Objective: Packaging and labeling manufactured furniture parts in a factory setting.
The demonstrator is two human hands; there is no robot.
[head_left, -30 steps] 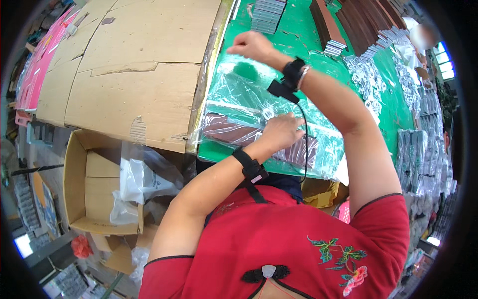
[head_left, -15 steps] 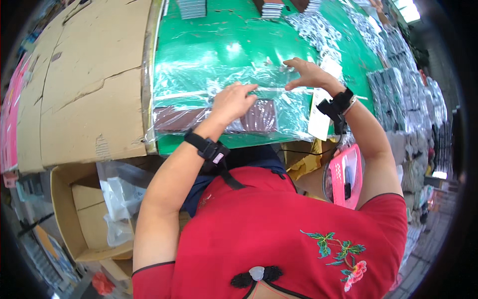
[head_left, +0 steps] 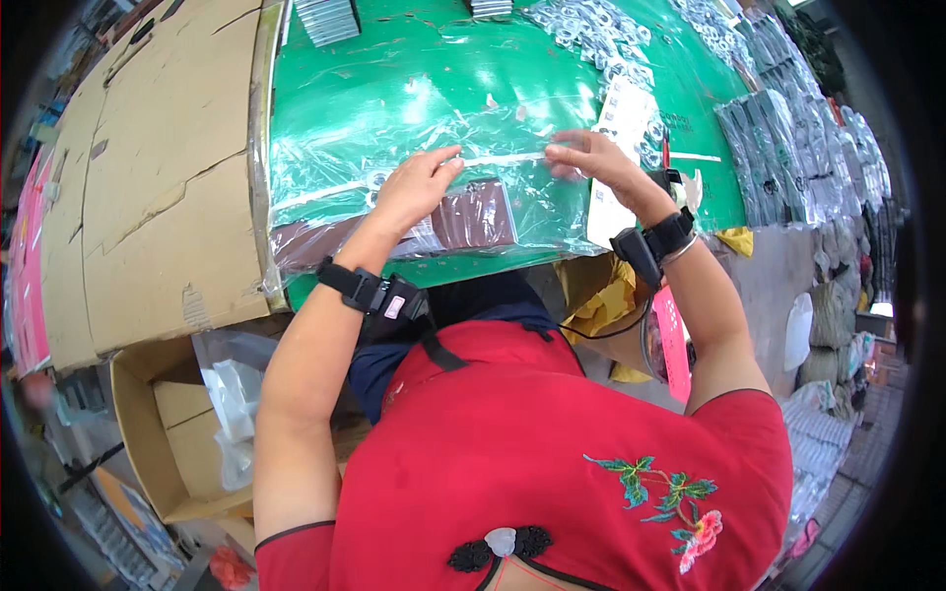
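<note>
A clear plastic bag (head_left: 345, 158) lies spread near the table's front edge, with a brown flat piece (head_left: 478, 217) inside it and a white strip (head_left: 503, 159) running across it. My left hand (head_left: 419, 187) rests on the bag above the brown piece, its fingers stretched out and thumb apart, the tips beside the strip. At the strip's right part is my right hand (head_left: 596, 163); thumb and fingers are close to it but smeared by motion, so a grip cannot be made out. A white printed card (head_left: 609, 212) is partly under the right hand.
The green tabletop (head_left: 394, 79) carries small grey metal rings (head_left: 591, 34) and stacks of flat pieces (head_left: 328, 20). Wrapped bundles (head_left: 764, 148) stand at the right. Left are cardboard sheets (head_left: 168, 187), with an open carton (head_left: 138, 433) below. A pink basket (head_left: 672, 345) hangs right.
My right hand has come in closer to the white strip. My left hand has slid slightly left and up the bag. The whole view has shifted a little.
</note>
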